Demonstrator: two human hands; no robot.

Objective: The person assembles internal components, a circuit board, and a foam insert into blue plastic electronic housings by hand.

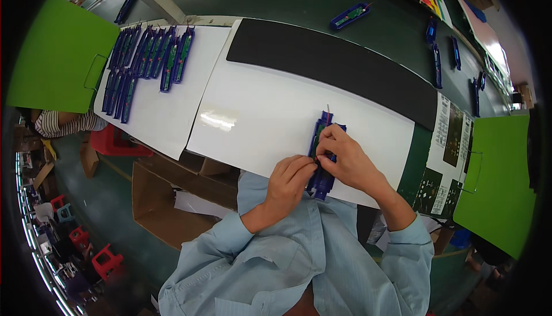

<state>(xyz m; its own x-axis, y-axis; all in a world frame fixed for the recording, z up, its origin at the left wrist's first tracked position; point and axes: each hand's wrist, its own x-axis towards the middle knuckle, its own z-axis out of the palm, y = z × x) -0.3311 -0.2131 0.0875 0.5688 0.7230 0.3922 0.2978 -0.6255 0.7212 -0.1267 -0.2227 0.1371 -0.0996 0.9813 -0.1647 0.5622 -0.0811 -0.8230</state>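
In front of me, at the near edge of the white work sheet, lies a long blue plastic casing [322,188] with a green circuit board [318,135] in it and a thin wire sticking out of its far end. My left hand [284,184] is closed, its fingertips pressed together at the left side of the casing. From the right, my right hand [347,158] reaches over the board with its fingers pinched; what they hold is hidden. Another blue edge shows beyond the right fingers, and I cannot tell whether it belongs to the same casing.
Several blue casings with green boards [152,51] lie in rows on a white sheet at left. A black mat [328,69] runs along the far side; a single casing [351,16] lies beyond it. Green panels [494,178] flank both sides. A cardboard box [172,207] stands below left.
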